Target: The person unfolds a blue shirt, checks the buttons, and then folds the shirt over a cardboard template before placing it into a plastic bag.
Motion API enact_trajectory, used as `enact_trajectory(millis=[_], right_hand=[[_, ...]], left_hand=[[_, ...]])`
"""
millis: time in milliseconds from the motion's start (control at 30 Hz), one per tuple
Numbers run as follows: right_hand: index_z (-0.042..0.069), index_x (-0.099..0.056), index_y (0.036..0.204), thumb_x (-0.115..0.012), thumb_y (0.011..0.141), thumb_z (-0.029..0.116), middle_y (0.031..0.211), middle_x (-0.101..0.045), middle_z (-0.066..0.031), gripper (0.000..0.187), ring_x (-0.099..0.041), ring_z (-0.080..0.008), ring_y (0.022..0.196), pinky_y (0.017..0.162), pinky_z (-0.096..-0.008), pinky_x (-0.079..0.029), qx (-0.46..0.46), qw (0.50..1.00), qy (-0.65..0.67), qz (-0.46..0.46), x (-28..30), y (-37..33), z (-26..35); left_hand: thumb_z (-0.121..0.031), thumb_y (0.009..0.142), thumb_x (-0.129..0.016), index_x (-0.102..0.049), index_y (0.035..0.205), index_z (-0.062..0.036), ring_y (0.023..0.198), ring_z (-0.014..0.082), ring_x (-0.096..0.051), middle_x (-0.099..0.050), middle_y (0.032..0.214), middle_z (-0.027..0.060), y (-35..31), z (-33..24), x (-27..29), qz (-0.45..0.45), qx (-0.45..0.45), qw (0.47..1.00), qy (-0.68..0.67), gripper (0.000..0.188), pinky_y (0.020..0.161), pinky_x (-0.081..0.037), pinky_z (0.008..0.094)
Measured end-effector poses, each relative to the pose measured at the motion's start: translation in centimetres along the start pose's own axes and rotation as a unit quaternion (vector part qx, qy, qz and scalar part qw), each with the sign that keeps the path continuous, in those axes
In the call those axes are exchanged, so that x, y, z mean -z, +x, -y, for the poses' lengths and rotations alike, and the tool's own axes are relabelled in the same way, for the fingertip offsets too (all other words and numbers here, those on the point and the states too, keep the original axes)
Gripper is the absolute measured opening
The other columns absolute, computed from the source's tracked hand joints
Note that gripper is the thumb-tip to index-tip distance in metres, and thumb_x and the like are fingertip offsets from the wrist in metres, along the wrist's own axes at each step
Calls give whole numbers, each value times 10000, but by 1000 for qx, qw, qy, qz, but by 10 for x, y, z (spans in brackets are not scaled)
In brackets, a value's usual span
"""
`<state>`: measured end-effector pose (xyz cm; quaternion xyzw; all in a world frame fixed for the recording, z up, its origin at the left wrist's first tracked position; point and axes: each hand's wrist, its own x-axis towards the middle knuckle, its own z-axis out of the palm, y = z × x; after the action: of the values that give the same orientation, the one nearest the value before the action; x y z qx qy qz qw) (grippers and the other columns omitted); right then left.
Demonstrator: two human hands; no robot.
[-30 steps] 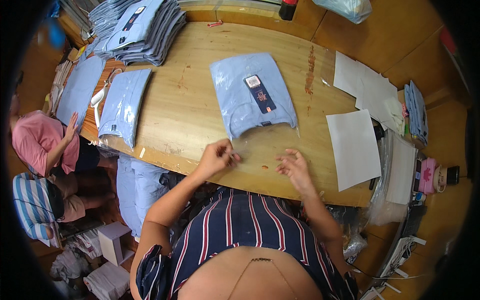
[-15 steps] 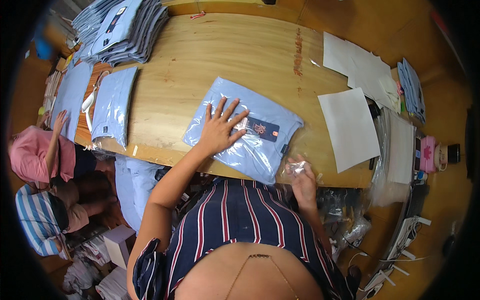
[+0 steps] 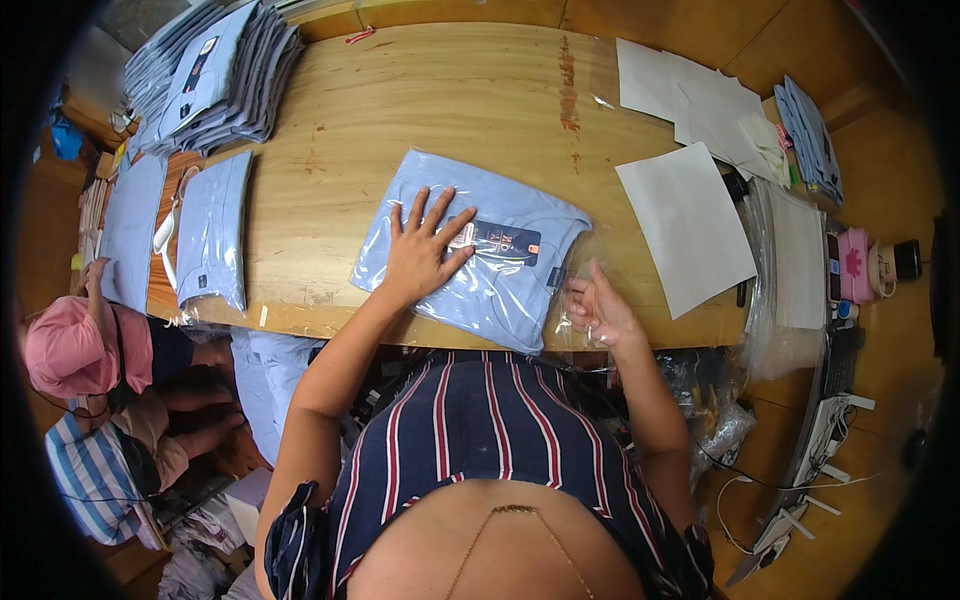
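Note:
A folded light-blue shirt in a clear plastic bag [image 3: 490,295] lies tilted on the table in front of me. It has a dark printed tag and a small dark label near its right edge. My left hand [image 3: 425,250] rests flat on the bag, fingers spread, beside the tag. At the bag's right edge, by its loose clear flap, is my right hand [image 3: 603,308]. One digit points up and away from the others, which are loosely curled toward the flap; I see no firm grip on the film.
Stacked bagged shirts [image 3: 215,85] stand at the far left, with another bagged shirt [image 3: 215,235] below them. White paper sheets [image 3: 690,230] and clear plastic bags [image 3: 765,320] lie on the right. A co-worker in a pink top [image 3: 85,345] is at the left.
My right hand has opened from around a crumpled, shiny bit of film and moved up slightly along the bag's edge. My left hand stays pressed on the bag. The whole view has shifted a little.

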<state>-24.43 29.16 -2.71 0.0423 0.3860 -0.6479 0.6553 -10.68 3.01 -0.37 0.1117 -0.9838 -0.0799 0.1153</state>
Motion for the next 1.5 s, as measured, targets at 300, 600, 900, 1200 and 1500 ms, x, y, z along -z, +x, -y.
enact_trajectory(millis=[300,600,900,1200,1500], right_hand=[[-10,-537,932,-400,822,63,988,-562,-114,191,-555,-164,733,671,-249,-439,416,779,-468,-17,-20,-10,-11],[51,-484,1134,-391,716,-88,1119,-527,-148,450,-546,-265,964,802,-342,-450,398,586,-705,-35,-23,-3,-5],[117,-493,1162,-503,717,75,1197,-476,-40,447,-531,-224,888,750,-339,-445,369,484,-786,-108,6,-6,-15],[198,-504,1171,-458,772,139,1197,-481,-11,406,-523,-196,902,762,-310,-428,355,430,-824,-106,-22,-2,-5],[142,-384,1274,-611,664,75,1247,-423,-94,654,-425,-250,1106,895,-360,-357,449,615,-569,-311,50,-46,-16]], left_hand=[[-440,790,-473,-427,1237,-278,1266,307,-203,-282,1366,44,-1,0,0,-4,0,1000,1,477,983,-110,552],[-453,782,-483,-513,1146,-241,1196,304,-314,-395,1273,60,10,-5,13,4,1,1000,23,422,960,-135,577],[-293,684,-650,-569,1021,-121,1007,241,-486,-551,1021,61,117,-49,-5,129,-130,980,-73,387,834,-360,395],[-346,545,-755,-582,1003,-38,915,286,-555,-602,967,139,184,-87,-48,427,-240,865,-112,578,758,-435,347],[-253,662,-722,-607,801,1,680,126,-539,-589,707,48,163,-57,88,336,-223,845,-350,312,621,-428,273]])
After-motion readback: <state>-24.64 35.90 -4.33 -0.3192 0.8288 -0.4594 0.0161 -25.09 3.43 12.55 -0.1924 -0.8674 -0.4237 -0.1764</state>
